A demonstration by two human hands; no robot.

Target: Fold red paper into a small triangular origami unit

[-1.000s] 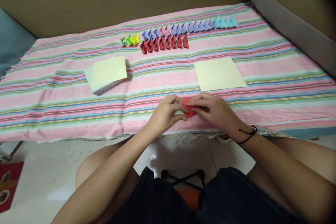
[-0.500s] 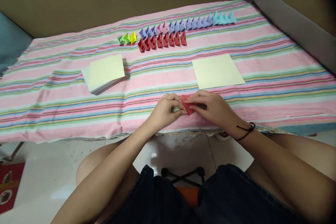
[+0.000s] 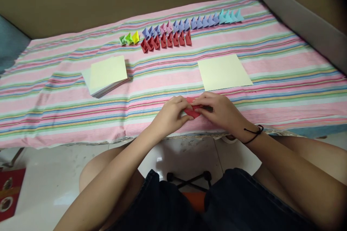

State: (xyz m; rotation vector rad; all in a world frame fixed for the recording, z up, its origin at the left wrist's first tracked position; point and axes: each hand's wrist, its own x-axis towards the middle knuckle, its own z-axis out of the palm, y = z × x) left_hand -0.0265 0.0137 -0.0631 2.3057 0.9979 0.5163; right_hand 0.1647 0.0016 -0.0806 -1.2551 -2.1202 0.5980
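The left hand (image 3: 173, 113) and right hand (image 3: 221, 111) pinch a seemingly half-folded red paper piece (image 3: 193, 113), with multicoloured pointed paper shapes (image 3: 170, 40) apparently finished beyond and a pale-yellow rectangular sheet (image 3: 225, 73) unfolded.

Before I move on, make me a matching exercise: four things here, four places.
1. paper stack
2. black bracelet
3. red paper
4. lone sheet

A. held by left hand and right hand
B. on the striped cloth, beyond the right hand
C. around the right wrist
D. left of the left hand

Pairs: 1-D, 2-C, 3-A, 4-B
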